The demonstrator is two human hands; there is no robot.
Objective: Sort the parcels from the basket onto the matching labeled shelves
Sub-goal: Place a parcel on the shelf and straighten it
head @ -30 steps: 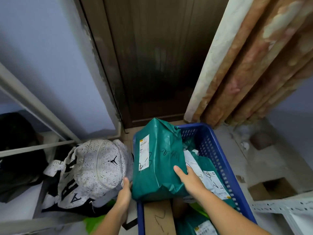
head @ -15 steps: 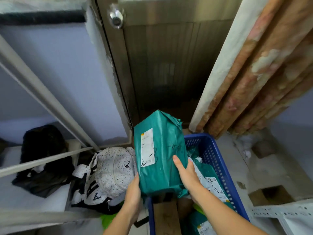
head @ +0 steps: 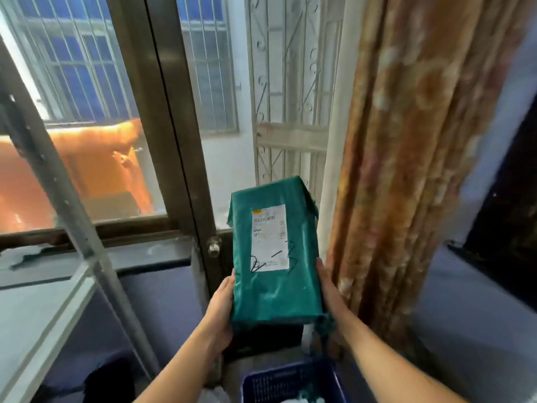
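While both hands [head: 276,306] clasp its sides, the glossy green boxy parcel [head: 274,251] stands upright.

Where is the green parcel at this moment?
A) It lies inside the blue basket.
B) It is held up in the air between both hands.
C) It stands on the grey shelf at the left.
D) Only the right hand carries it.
B: the green parcel is upright above the blue basket, with the left hand on one side edge and the right hand on the other.
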